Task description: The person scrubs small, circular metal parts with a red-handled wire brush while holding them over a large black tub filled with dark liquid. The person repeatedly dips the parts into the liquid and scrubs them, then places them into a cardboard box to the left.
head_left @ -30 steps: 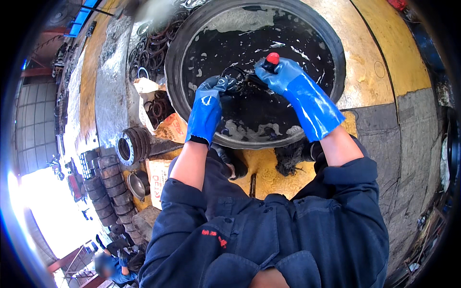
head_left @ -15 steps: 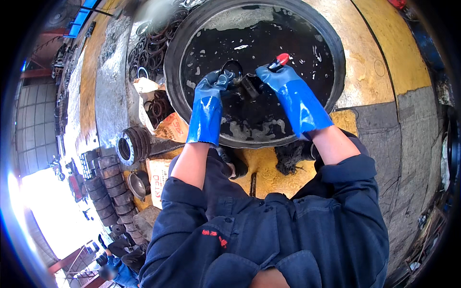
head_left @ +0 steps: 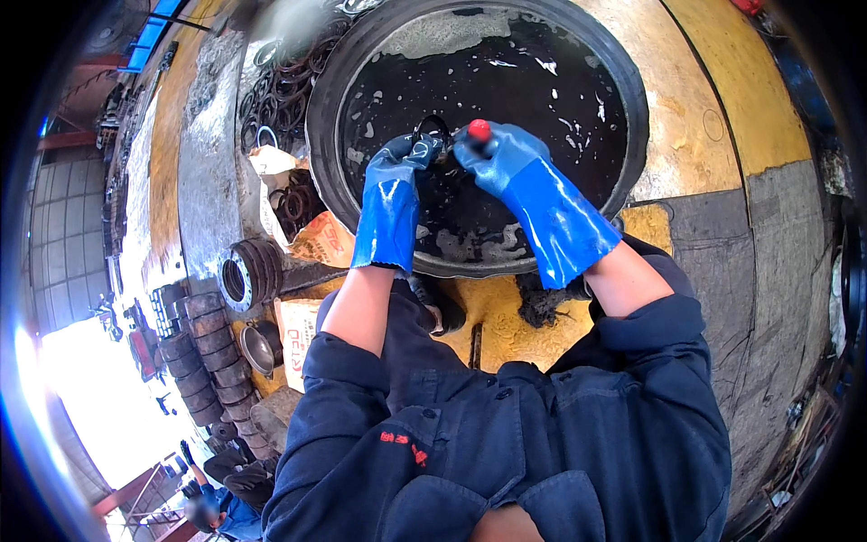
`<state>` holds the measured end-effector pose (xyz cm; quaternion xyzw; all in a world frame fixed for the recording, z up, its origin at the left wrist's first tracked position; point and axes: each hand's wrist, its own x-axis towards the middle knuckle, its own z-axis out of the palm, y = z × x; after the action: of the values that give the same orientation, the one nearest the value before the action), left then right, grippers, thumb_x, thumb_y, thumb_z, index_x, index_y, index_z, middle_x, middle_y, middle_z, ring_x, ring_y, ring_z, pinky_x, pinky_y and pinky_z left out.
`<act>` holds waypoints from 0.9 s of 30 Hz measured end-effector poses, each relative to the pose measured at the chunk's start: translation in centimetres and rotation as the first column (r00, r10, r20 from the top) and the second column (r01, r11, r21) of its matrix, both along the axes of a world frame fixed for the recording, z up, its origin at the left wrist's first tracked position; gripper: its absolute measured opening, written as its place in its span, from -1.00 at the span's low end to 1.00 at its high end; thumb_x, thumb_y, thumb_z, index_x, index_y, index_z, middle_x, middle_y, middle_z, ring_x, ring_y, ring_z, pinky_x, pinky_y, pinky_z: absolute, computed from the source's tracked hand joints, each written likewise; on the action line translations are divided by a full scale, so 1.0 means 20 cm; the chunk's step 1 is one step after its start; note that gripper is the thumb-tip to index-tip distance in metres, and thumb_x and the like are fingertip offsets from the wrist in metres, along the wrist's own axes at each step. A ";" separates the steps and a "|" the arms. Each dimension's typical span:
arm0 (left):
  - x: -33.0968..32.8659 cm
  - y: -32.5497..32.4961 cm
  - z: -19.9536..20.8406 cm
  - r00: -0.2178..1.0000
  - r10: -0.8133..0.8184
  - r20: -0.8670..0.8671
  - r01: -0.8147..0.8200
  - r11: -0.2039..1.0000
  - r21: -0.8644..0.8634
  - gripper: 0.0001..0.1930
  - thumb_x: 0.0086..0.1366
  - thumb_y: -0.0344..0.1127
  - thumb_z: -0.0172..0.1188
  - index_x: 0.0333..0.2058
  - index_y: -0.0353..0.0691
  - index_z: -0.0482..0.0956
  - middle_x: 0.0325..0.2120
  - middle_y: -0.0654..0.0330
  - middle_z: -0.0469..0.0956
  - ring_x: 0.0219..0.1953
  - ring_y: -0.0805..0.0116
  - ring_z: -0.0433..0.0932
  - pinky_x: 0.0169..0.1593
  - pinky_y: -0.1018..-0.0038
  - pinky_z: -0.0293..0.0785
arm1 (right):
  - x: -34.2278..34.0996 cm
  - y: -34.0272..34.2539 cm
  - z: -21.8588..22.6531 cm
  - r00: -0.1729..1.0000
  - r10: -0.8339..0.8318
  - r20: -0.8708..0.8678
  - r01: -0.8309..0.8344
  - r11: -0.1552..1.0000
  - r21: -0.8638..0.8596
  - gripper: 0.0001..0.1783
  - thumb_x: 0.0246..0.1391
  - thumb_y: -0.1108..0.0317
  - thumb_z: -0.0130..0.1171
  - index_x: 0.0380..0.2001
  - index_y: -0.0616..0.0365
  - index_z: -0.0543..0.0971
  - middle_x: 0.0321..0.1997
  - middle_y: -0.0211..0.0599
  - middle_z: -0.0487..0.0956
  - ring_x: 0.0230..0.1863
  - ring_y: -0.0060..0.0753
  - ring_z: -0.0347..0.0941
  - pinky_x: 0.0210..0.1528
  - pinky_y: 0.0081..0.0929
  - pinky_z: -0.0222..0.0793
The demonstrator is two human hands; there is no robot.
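Both my hands wear blue rubber gloves and are over a wide round black tub [head_left: 327, 154] of dark liquid with patches of foam. My left hand [head_left: 395, 167] is closed around a thin black ring [head_left: 435, 121], whose upper curve stands out above the fingers. Close beside it, my right hand [head_left: 506, 161] grips a tool by its handle, whose red end [head_left: 479, 130] points up. Its working end is hidden behind the glove now, so I cannot tell its exact kind. The tool and the ring are near each other; whether they touch is hidden.
Many dark rings [head_left: 293, 77] lie left of the tub, with an open sack [head_left: 322, 238] of more rings below. Stacked rings [head_left: 251, 274], a metal bowl [head_left: 260, 349] and piled cylindrical parts [head_left: 217, 348] stand lower left. Another person [head_left: 230, 515] is at the far lower left.
My right hand has moved left toward my left hand, and the tool's red end has turned upright. The dark block seen between the hands is now covered. The left hand has barely moved.
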<state>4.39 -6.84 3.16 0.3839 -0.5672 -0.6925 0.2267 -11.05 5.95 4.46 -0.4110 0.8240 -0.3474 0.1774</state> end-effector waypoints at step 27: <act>0.40 -0.27 0.31 0.945 0.190 0.266 0.243 0.134 -0.961 -0.73 0.19 -0.40 0.37 -0.10 -0.17 0.77 -0.16 0.07 0.76 -0.14 0.15 0.76 -0.04 0.33 0.69 | -0.20 0.04 0.17 0.950 -0.143 0.277 0.208 0.953 -0.219 -0.70 0.29 0.07 0.31 -0.05 -0.04 0.74 -0.24 -0.26 0.76 -0.21 -0.32 0.72 -0.06 -0.38 0.57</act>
<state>12.37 -12.30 9.45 0.2368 -0.9165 -0.0766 0.3132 -15.02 6.79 7.85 -0.3057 0.7780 -0.5116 0.1989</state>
